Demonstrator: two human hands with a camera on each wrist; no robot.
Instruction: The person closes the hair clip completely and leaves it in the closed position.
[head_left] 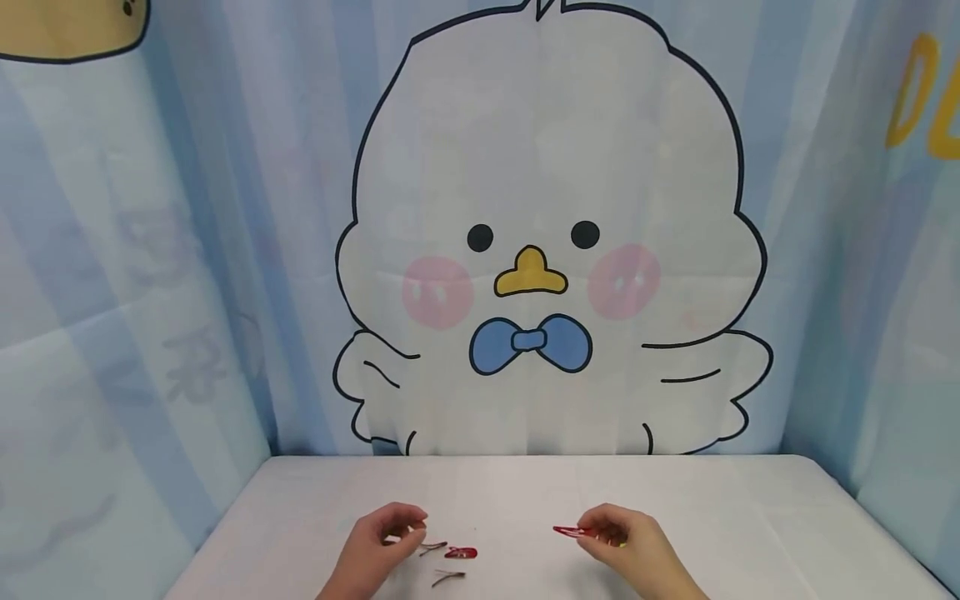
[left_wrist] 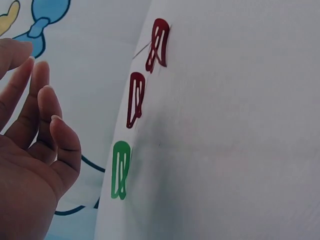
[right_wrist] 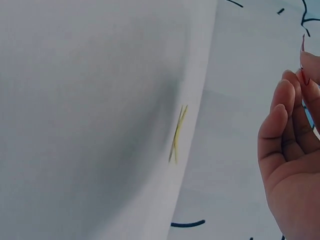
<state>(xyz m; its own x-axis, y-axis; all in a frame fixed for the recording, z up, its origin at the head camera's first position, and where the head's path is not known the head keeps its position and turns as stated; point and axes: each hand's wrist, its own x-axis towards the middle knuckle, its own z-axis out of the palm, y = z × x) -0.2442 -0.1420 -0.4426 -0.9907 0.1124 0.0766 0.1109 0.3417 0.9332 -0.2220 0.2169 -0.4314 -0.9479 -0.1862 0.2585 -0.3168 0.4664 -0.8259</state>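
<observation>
In the head view my right hand (head_left: 633, 542) pinches a red snap hair clip (head_left: 562, 529) between thumb and fingers above the table, its narrow end pointing left. The right wrist view shows that clip edge-on at the fingertips. Across from it, my left hand (head_left: 375, 546) has loosely bent fingers with nothing between them. Just right of the left hand, a red hair clip (head_left: 468, 552) and two thin dark-looking clips lie on the table, one nearer the front (head_left: 450, 575). The left wrist view shows a green hair clip (left_wrist: 121, 147) and two red ones in a row.
Two thin yellow strips (right_wrist: 176, 132) lie crossed on the white table (right_wrist: 125, 75) in the right wrist view. Behind the table's back edge hangs a blue-and-white curtain (head_left: 540, 150) with a printed cartoon bird; more curtain closes off both sides.
</observation>
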